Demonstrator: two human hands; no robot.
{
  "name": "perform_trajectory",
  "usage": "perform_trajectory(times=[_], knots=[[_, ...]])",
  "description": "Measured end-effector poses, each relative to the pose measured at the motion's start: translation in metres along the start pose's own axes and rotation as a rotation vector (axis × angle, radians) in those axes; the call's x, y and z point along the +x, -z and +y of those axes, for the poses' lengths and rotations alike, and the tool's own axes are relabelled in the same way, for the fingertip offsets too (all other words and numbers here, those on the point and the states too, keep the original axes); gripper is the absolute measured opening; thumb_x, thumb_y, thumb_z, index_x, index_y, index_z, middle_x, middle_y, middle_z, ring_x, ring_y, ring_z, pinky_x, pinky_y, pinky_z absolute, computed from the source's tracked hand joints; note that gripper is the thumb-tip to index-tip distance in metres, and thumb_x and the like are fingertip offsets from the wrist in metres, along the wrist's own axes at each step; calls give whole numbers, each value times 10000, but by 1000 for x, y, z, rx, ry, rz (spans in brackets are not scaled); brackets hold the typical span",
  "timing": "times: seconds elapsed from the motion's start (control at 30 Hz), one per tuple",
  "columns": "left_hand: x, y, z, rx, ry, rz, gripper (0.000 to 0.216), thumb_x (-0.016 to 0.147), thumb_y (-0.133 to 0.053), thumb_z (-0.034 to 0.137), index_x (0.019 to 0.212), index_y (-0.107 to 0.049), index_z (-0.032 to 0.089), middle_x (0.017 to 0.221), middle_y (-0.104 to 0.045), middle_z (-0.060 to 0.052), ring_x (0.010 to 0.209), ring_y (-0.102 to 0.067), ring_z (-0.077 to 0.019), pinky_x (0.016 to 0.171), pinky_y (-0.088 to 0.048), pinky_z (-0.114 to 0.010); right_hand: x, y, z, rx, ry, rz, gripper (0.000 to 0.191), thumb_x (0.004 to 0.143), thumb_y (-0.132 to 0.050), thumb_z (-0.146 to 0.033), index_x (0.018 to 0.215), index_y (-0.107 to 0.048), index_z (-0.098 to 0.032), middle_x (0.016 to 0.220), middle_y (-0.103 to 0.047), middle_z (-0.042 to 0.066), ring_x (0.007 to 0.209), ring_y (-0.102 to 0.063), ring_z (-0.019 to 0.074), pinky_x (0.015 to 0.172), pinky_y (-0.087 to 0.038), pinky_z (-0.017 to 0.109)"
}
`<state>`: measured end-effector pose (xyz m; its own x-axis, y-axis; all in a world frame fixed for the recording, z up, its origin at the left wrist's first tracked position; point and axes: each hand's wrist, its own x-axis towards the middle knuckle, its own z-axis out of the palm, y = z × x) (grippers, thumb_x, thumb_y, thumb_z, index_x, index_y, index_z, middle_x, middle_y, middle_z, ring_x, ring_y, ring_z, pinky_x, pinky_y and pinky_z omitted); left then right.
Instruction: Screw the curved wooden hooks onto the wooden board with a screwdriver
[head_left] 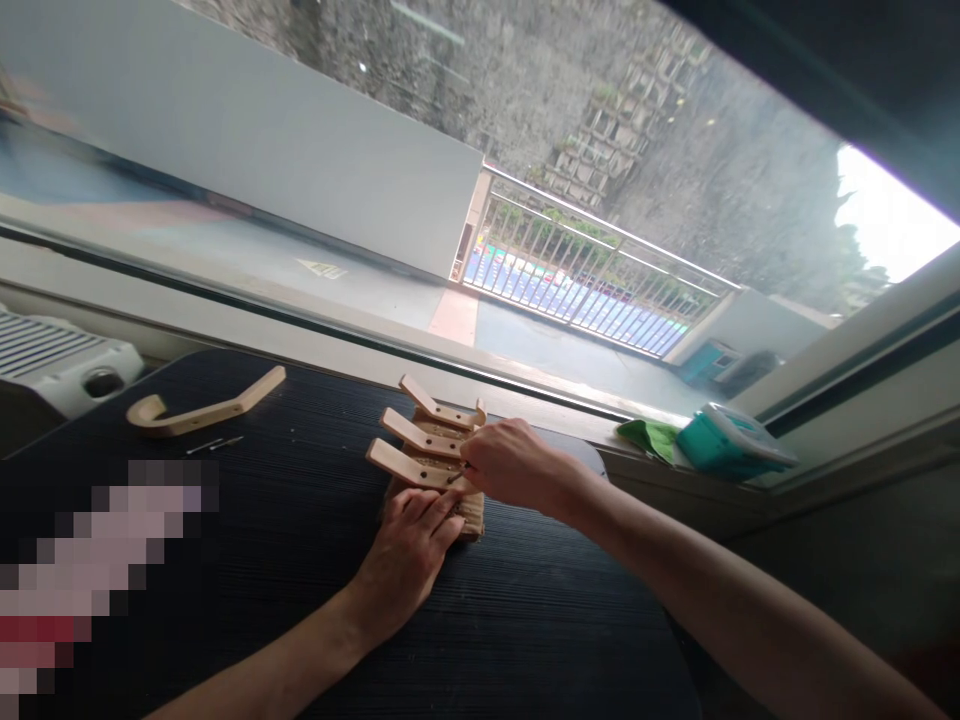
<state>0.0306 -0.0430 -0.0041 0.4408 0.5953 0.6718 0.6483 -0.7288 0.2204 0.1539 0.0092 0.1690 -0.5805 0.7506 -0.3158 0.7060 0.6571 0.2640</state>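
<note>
Three pale wooden hooks point(409, 462) lie side by side across a rough wooden board point(472, 525) on the dark table. Dark screw holes or screw heads dot their shanks. My left hand point(416, 540) presses on the board's near part, its fingers bent over the wood beside the nearest hook. Closed in a fist, my right hand point(504, 462) grips a screwdriver point(456, 474), whose thin shaft points at the nearest hook. The fist hides the handle and the curled ends of some hooks.
A loose wooden hook point(206, 415) and small thin metal pieces point(215, 445) lie at the table's point(300, 560) far left. On the sill at right are a green cloth point(651, 438) and a teal box point(731, 440). A white slatted appliance point(64, 350) stands left, near a pixelated patch.
</note>
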Motion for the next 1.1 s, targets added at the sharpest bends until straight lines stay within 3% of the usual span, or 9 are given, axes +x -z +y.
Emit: perform_trajectory(times=[0.17, 0.43, 0.8, 0.93, 1.1], knots=[[0, 0, 0, -9, 6, -14, 244, 861, -482, 79, 1021, -618, 201, 1279, -596, -47, 1044, -518, -215, 949, -363, -414, -4, 9, -4, 0, 11, -15, 174, 836, -546, -129, 947, -679, -143, 895, -708, 83, 839, -661, 204, 643, -448, 251], [0, 0, 0, -1, 14, -15, 257, 853, -498, 87, 1042, -624, 206, 1259, -601, -58, 1056, -510, -217, 942, -373, -406, 4, 8, -7, 17, 105, 1, 183, 855, -505, -88, 824, -683, -116, 884, -698, 86, 814, -655, 188, 638, -428, 237], [1, 2, 1, -19, 2, -16, 266, 842, -507, 66, 1048, -610, 200, 1276, -592, -51, 1058, -515, -216, 941, -365, -400, 2, 5, -3, 44, 25, 2, 172, 805, -538, -112, 867, -696, -142, 814, -703, 79, 801, -657, 196, 632, -434, 248], [0, 1, 1, -23, 3, -20, 266, 849, -494, 62, 1041, -613, 202, 1279, -590, -53, 1059, -518, -219, 939, -368, -409, -1, 11, -6, 18, 7, -2, 185, 837, -515, -107, 893, -686, -147, 878, -700, 90, 854, -656, 209, 656, -447, 260], [-1, 0, 0, -51, 25, -20, 263, 857, -489, 61, 1044, -611, 201, 1262, -600, -54, 1076, -506, -220, 951, -358, -406, 3, 11, -9, 18, 65, -6, 187, 864, -507, -104, 822, -688, -132, 829, -693, 87, 837, -656, 198, 643, -434, 241]])
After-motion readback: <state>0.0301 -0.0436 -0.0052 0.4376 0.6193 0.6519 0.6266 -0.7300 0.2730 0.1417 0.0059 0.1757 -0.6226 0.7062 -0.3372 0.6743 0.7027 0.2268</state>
